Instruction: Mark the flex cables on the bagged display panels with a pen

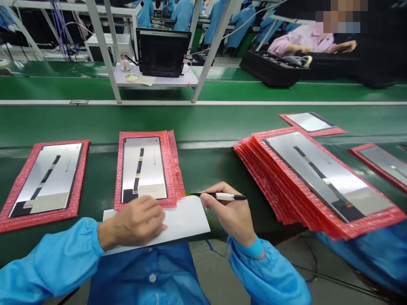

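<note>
My left hand [136, 221] lies palm down on a white sheet of paper [184, 220] at the near edge of the green bench, fingers loosely curled. My right hand [230, 212] pinches a black and white pen [222, 196], tip pointing left over the paper's upper right corner. Just behind the paper lies a silver display panel [144, 167] with a black flex strip, resting on a small pile of red bubble-wrap sheets [173, 165].
Another panel on red wrap [47, 178] lies at the left. A tall fanned stack of wrapped panels [318, 178] sits at the right, with more panels [310, 122] behind. A green conveyor belt [203, 123] runs across; a monitor [162, 51] and other workers sit beyond.
</note>
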Available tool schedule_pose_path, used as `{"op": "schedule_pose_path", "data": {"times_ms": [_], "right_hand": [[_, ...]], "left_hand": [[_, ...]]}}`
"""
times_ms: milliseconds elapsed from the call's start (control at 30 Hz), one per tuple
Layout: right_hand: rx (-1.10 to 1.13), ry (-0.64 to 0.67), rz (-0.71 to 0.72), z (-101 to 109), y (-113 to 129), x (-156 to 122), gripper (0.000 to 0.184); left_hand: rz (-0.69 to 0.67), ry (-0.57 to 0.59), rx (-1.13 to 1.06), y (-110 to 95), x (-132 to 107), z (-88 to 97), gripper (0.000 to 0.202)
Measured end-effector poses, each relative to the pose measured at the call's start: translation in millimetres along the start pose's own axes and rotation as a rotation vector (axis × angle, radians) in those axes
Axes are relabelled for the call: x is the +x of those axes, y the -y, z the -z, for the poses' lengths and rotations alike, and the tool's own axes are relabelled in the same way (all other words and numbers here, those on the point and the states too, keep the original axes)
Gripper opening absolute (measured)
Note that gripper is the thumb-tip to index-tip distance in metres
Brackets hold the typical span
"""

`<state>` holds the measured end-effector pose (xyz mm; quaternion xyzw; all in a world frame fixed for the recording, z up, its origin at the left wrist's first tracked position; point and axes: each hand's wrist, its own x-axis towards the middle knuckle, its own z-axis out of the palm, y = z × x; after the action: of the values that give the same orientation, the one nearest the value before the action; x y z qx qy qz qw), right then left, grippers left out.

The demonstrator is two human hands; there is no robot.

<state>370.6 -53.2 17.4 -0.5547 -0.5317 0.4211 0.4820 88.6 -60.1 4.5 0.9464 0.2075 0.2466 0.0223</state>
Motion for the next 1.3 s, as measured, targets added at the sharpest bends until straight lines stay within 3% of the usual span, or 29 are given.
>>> {"op": "schedule_pose_path", "data": {"times_ms": [100,200,333,433,700,1300], "right_hand": [[0.041,0.043,-0.024,-39,6,8,0.026],[0.098,0.121,-0.062,-76,6,13,0.025],[0.15,0.192,-0.136,-111,2,13,0.027],[0.097,0.124,-0.139,-126,-1,9,0.027],[-0.014,0.017,-0.098,-146,-11,0,0.02],[-0.03,-0.025,-0.064,-151,-18,0,0.016]], "left_hand": [[-0.007,-0.081,0.019,43,-38,19.6,0.013],[-0.026,-0.12,-0.031,67,-68,24.4,0.016],[-0.023,-0.172,-0.067,72,-83,16.7,0.019],[-0.016,-0.172,-0.059,70,-83,12.6,0.016],[0.087,-0.16,-0.099,70,-86,12.8,0.016],[0.114,-0.157,-0.112,70,-88,9.8,0.014]]}}
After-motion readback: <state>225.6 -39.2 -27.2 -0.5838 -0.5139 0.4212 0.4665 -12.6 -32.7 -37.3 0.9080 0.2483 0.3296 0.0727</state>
